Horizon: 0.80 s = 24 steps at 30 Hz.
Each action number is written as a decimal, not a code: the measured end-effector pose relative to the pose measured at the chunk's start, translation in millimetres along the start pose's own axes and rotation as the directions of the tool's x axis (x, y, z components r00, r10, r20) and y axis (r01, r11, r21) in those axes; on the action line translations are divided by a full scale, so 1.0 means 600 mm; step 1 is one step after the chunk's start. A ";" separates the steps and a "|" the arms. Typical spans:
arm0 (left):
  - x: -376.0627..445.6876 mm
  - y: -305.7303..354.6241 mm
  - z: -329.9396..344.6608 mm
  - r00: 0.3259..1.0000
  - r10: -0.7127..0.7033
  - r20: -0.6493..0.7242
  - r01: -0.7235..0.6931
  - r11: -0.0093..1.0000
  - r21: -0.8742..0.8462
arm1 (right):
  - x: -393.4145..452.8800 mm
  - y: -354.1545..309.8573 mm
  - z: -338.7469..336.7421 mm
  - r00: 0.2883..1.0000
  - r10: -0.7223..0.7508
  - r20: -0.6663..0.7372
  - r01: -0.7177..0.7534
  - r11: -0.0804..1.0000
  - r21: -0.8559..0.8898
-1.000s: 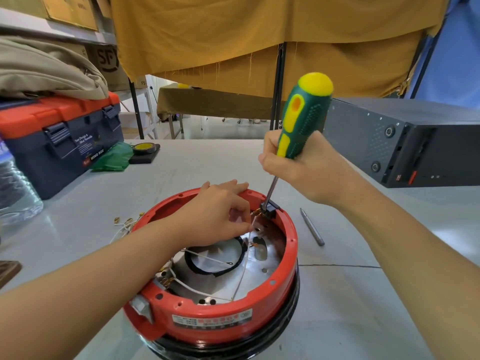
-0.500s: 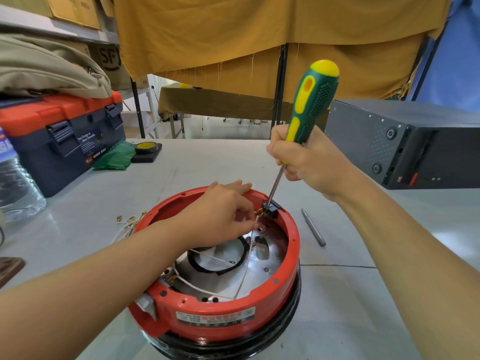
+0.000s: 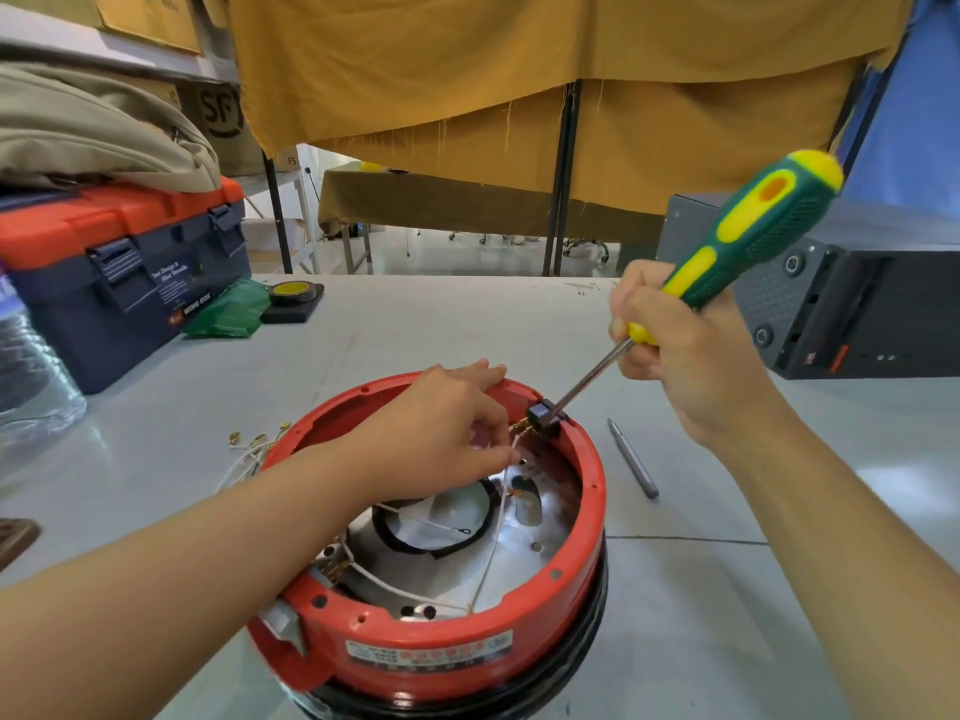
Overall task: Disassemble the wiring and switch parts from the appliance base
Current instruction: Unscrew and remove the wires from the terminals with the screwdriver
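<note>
A round red appliance base [image 3: 571, 600] lies open side up in front of me, showing a shiny metal plate and thin white wires [image 3: 410, 522] inside. A small black switch part [image 3: 543, 414] with brass terminals sits on its far rim. My right hand [image 3: 685, 356] grips a green and yellow screwdriver [image 3: 748, 236], tilted to the right, with its tip at the black part. My left hand [image 3: 441, 433] reaches into the base and pinches a white wire just left of the terminals.
A blue and orange toolbox [image 3: 119, 272] stands at the back left, with a plastic bottle [image 3: 31, 366] in front of it. Loose wires with brass lugs [image 3: 249, 449] lie left of the base. A metal bit [image 3: 634, 465] lies to the right. A dark grey case [image 3: 852, 304] stands at the right.
My right hand has swung the screwdriver handle out to the right, so the shaft leans much flatter, with the tip staying at the black part. My left hand stays on the wire.
</note>
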<state>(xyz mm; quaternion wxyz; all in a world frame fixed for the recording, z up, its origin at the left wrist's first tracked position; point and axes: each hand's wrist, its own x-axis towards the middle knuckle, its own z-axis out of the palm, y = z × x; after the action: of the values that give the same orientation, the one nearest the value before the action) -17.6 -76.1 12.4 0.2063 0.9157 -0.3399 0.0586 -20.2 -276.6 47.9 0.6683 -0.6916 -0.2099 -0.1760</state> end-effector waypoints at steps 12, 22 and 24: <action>0.001 0.008 0.000 0.998 -0.031 0.056 0.026 0.996 0.086 | 0.018 -0.008 0.013 0.989 -0.084 0.118 0.102 0.983 -0.155; 0.000 0.009 -0.001 0.999 -0.022 0.047 0.018 0.996 0.084 | 0.002 -0.024 0.032 0.957 -0.183 0.224 0.254 0.904 -0.344; 0.001 0.009 -0.002 0.999 -0.021 0.045 0.017 0.996 0.091 | 0.000 -0.029 0.035 0.947 -0.201 0.251 0.287 0.881 -0.377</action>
<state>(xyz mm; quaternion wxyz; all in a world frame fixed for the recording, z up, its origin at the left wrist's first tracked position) -20.5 -79.9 15.2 0.1572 0.9283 -0.3330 0.0510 -30.0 -255.1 61.4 0.4561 -0.7981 -0.3218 -0.2268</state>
